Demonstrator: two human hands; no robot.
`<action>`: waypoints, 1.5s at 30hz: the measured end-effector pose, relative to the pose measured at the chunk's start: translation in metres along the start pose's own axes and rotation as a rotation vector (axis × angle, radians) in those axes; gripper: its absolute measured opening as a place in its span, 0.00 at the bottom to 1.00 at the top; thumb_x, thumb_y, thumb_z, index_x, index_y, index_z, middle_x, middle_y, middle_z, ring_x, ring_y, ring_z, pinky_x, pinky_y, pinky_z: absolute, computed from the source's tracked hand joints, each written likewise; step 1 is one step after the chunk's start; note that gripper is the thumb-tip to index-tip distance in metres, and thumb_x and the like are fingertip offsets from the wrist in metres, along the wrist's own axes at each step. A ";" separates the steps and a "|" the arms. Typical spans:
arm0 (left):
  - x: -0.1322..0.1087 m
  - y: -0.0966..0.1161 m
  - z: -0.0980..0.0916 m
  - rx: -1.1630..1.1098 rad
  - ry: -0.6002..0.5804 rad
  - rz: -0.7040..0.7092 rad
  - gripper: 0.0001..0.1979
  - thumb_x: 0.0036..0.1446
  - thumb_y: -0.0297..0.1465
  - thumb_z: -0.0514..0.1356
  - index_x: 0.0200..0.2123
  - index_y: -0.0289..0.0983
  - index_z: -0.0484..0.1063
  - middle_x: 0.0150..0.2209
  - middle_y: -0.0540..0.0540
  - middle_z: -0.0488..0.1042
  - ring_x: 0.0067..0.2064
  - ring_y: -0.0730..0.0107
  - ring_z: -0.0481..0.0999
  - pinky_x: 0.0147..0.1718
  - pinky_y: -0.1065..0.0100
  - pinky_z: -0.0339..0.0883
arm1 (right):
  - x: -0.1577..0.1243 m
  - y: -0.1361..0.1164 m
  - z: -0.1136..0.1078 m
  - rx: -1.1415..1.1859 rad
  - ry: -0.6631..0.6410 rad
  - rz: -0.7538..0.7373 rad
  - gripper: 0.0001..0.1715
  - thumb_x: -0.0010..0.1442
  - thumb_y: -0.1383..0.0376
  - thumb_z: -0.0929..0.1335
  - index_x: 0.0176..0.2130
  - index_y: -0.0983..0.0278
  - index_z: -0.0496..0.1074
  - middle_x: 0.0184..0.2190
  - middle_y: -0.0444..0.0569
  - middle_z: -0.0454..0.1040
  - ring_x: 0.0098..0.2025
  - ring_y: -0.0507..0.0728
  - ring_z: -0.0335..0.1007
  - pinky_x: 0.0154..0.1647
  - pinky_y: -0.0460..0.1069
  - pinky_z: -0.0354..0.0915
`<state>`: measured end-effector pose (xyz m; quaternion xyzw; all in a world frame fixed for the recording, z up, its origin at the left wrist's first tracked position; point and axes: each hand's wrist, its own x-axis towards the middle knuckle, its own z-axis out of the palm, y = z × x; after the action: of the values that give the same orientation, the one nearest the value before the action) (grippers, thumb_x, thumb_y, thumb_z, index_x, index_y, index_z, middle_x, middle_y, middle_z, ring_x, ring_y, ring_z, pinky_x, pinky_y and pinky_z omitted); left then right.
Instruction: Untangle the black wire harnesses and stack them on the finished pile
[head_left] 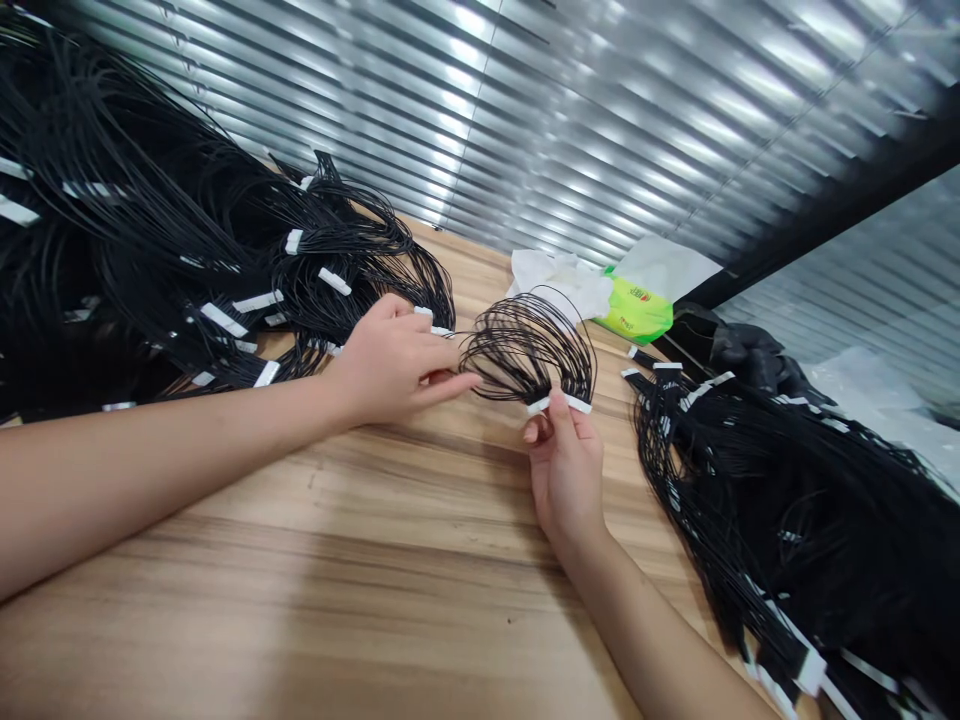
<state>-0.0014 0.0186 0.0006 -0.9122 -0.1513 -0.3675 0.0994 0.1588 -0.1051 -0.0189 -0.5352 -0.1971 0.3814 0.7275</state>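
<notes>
My right hand (566, 465) pinches the long white connector (579, 404) of a black wire harness between thumb and fingers. The harness's thin wires (529, 340) bow upward and to the left in a loose loop above the wooden table. My left hand (401, 365) is at the left side of this loop, fingers stretched out and thumb apart, with the fingertips close to the wires. Just behind its fingers are small white connectors (442, 331) at the edge of the left pile; whether the fingers touch them I cannot tell.
A large pile of black wire harnesses (172, 210) with white connectors covers the left side. Another harness pile (780, 490) lies on the right. A green tissue pack (637, 308) and white tissue (551, 275) are at the back of the wooden table (360, 560), before a corrugated metal wall (480, 120).
</notes>
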 end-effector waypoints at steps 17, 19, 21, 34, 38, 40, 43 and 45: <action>-0.003 0.016 0.001 -0.248 -0.010 0.409 0.11 0.60 0.36 0.57 0.27 0.38 0.70 0.24 0.55 0.75 0.30 0.75 0.72 0.41 0.67 0.62 | -0.003 -0.003 0.005 0.071 0.048 0.042 0.19 0.46 0.55 0.75 0.31 0.62 0.67 0.23 0.37 0.73 0.24 0.52 0.76 0.24 0.44 0.66; -0.003 0.015 0.002 -0.289 -0.048 0.365 0.15 0.62 0.35 0.55 0.24 0.38 0.69 0.21 0.54 0.71 0.25 0.76 0.68 0.33 0.70 0.63 | -0.004 -0.003 0.004 0.047 0.052 0.049 0.20 0.47 0.53 0.74 0.30 0.63 0.67 0.22 0.37 0.73 0.21 0.51 0.74 0.21 0.44 0.64; -0.004 0.013 0.000 -0.287 -0.050 0.282 0.17 0.63 0.33 0.53 0.22 0.37 0.68 0.20 0.53 0.70 0.23 0.76 0.67 0.28 0.70 0.60 | -0.004 -0.002 0.004 0.026 0.048 0.046 0.20 0.47 0.52 0.74 0.30 0.63 0.67 0.21 0.37 0.72 0.19 0.50 0.72 0.19 0.43 0.62; -0.001 0.012 0.002 -0.263 -0.198 -0.386 0.09 0.60 0.29 0.55 0.44 0.39 0.68 0.45 0.50 0.75 0.41 0.70 0.74 0.43 0.68 0.58 | -0.003 0.004 -0.002 -0.047 0.000 -0.070 0.14 0.54 0.57 0.71 0.28 0.64 0.69 0.17 0.37 0.67 0.19 0.46 0.61 0.23 0.43 0.57; -0.002 0.008 0.003 -0.289 -0.278 -0.457 0.10 0.61 0.26 0.53 0.44 0.41 0.69 0.43 0.52 0.75 0.42 0.69 0.73 0.40 0.69 0.58 | -0.004 0.005 -0.003 -0.085 -0.023 -0.086 0.14 0.55 0.56 0.70 0.28 0.64 0.69 0.17 0.37 0.66 0.20 0.47 0.61 0.24 0.44 0.57; -0.003 0.006 0.004 -0.301 -0.303 -0.482 0.08 0.61 0.28 0.53 0.42 0.41 0.71 0.39 0.53 0.76 0.40 0.69 0.73 0.37 0.69 0.58 | -0.005 0.005 -0.004 -0.092 -0.034 -0.092 0.14 0.55 0.56 0.71 0.28 0.64 0.70 0.17 0.37 0.66 0.20 0.47 0.61 0.24 0.44 0.57; -0.003 0.004 0.004 -0.313 -0.311 -0.495 0.05 0.61 0.32 0.56 0.39 0.42 0.71 0.37 0.53 0.75 0.38 0.70 0.72 0.35 0.70 0.58 | -0.006 0.005 -0.005 -0.109 -0.037 -0.108 0.14 0.55 0.56 0.71 0.29 0.64 0.70 0.17 0.37 0.65 0.20 0.48 0.60 0.24 0.45 0.56; -0.003 0.004 0.004 -0.330 -0.301 -0.484 0.06 0.63 0.32 0.54 0.40 0.40 0.71 0.38 0.52 0.74 0.39 0.70 0.72 0.36 0.70 0.58 | -0.007 0.005 -0.005 -0.127 -0.043 -0.115 0.15 0.55 0.55 0.70 0.28 0.64 0.69 0.16 0.37 0.65 0.20 0.48 0.60 0.24 0.45 0.56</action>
<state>0.0009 0.0157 -0.0046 -0.8977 -0.3150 -0.2610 -0.1636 0.1560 -0.1127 -0.0244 -0.5596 -0.2671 0.3371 0.7084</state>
